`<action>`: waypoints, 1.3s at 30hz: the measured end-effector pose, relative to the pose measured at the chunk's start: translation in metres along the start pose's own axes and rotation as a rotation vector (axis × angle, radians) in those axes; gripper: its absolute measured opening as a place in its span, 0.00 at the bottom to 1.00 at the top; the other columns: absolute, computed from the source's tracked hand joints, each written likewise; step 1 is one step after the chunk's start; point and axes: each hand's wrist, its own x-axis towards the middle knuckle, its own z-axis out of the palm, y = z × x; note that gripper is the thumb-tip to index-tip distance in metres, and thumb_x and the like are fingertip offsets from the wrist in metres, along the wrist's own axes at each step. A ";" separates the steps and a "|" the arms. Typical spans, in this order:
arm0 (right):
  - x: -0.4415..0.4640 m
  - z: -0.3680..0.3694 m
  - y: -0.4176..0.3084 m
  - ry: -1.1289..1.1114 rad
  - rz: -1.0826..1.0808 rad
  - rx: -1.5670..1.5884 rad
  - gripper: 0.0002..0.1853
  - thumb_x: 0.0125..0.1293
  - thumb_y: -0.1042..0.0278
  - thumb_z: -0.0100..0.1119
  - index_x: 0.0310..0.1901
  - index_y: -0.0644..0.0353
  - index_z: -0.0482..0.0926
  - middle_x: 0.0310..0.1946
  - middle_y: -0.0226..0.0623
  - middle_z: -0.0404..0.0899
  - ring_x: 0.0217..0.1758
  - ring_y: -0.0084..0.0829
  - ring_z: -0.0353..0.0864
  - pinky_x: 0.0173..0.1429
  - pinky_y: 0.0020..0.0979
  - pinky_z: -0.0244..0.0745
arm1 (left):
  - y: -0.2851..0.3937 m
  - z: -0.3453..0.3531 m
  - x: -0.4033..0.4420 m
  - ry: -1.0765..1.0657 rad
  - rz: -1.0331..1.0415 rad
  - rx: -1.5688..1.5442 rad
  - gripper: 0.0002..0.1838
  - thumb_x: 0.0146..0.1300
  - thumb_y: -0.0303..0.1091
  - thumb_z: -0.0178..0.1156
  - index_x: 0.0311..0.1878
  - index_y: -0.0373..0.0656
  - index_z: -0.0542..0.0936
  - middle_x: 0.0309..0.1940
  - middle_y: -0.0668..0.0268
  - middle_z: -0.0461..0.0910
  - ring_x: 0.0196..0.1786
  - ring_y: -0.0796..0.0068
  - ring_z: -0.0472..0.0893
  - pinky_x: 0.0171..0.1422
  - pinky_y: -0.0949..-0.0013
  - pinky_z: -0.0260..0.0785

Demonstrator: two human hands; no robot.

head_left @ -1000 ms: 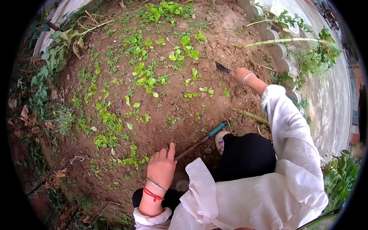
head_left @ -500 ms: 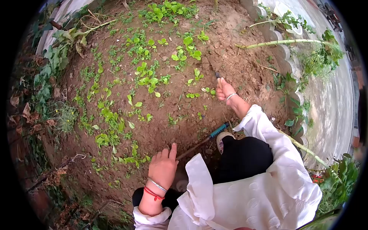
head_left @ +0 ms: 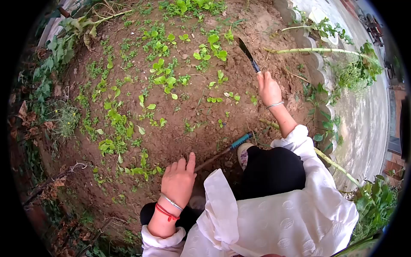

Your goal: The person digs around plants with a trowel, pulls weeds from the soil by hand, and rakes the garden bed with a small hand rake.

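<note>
My right hand (head_left: pixel 269 89) is closed round the handle of a knife (head_left: pixel 246 53), whose dark blade points up and left over bare soil. Beside the blade grow small bright-green seedlings (head_left: pixel 217 47). My left hand (head_left: pixel 178 178), palm down with its fingers stretched out, hovers or rests low near my knee; contact with the soil is not clear. Between my left hand and my shoe lies a tool with a teal grip (head_left: pixel 241 140) and a thin brown shaft. The far end of that shaft is hidden by the left hand.
Leafy seedlings and small weeds (head_left: pixel 114 115) spread over the bed's left half. A scalloped edging (head_left: pixel 319 60) borders the right side, with a pale pavement (head_left: pixel 368 115) beyond. A long plant stalk (head_left: pixel 314 50) leans across the edging. Dry leaves and vines (head_left: pixel 32 113) line the left.
My right hand has moved up and right, lifting the knife so its whole blade shows above the soil. My left hand has shifted only slightly; the view has tilted a little.
</note>
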 end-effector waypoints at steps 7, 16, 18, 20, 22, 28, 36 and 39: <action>0.020 0.047 0.061 -0.183 0.088 0.149 0.25 0.72 0.48 0.43 0.38 0.65 0.78 0.33 0.54 0.81 0.43 0.56 0.79 0.48 0.48 0.72 | -0.005 0.001 -0.003 0.016 -0.025 0.011 0.32 0.54 0.35 0.65 0.63 0.43 0.70 0.40 0.61 0.76 0.44 0.61 0.78 0.49 0.61 0.72; 0.015 0.094 0.064 -0.274 0.096 0.126 0.26 0.70 0.47 0.44 0.45 0.65 0.80 0.38 0.59 0.81 0.45 0.58 0.79 0.52 0.46 0.72 | 0.003 0.002 0.001 -0.014 0.008 0.022 0.31 0.54 0.34 0.65 0.63 0.42 0.71 0.38 0.61 0.75 0.43 0.62 0.78 0.48 0.62 0.71; 0.017 0.077 0.058 -0.240 0.060 0.181 0.26 0.69 0.47 0.46 0.44 0.65 0.81 0.39 0.60 0.80 0.47 0.58 0.79 0.52 0.46 0.72 | 0.004 0.000 -0.006 0.027 -0.005 0.008 0.31 0.54 0.34 0.65 0.62 0.42 0.71 0.38 0.62 0.75 0.43 0.62 0.78 0.48 0.62 0.71; 0.013 0.045 0.039 -0.256 0.053 0.169 0.24 0.68 0.47 0.48 0.43 0.63 0.81 0.37 0.59 0.80 0.44 0.56 0.79 0.50 0.47 0.73 | 0.001 -0.003 -0.008 0.071 -0.027 0.022 0.31 0.53 0.34 0.65 0.62 0.42 0.71 0.37 0.62 0.75 0.42 0.63 0.77 0.48 0.62 0.71; 0.005 0.020 0.026 -0.303 -0.004 0.176 0.22 0.68 0.48 0.49 0.43 0.61 0.82 0.36 0.60 0.79 0.44 0.56 0.79 0.50 0.49 0.73 | 0.004 -0.007 -0.017 0.063 -0.052 0.030 0.31 0.53 0.34 0.65 0.62 0.41 0.71 0.37 0.62 0.74 0.42 0.63 0.77 0.48 0.62 0.71; 0.024 -0.029 -0.042 -0.336 -0.256 -0.027 0.20 0.65 0.52 0.54 0.36 0.63 0.82 0.33 0.58 0.80 0.43 0.55 0.80 0.49 0.48 0.73 | 0.006 -0.002 -0.015 0.123 -0.001 0.021 0.31 0.53 0.34 0.65 0.62 0.41 0.71 0.36 0.62 0.74 0.42 0.63 0.77 0.47 0.63 0.70; 0.020 -0.052 -0.106 -0.385 -0.492 -0.105 0.15 0.66 0.58 0.54 0.39 0.62 0.82 0.34 0.55 0.81 0.42 0.53 0.80 0.50 0.47 0.74 | 0.003 -0.012 -0.023 0.158 0.020 -0.009 0.13 0.50 0.28 0.60 0.41 0.39 0.77 0.32 0.61 0.74 0.40 0.63 0.77 0.48 0.64 0.69; 0.008 -0.043 -0.103 -0.494 -0.467 -0.090 0.17 0.66 0.57 0.54 0.38 0.65 0.81 0.33 0.56 0.80 0.42 0.54 0.80 0.49 0.47 0.74 | 0.002 -0.011 -0.024 0.177 0.118 -0.141 0.02 0.45 0.25 0.57 0.25 0.41 0.74 0.26 0.60 0.75 0.35 0.61 0.77 0.48 0.63 0.69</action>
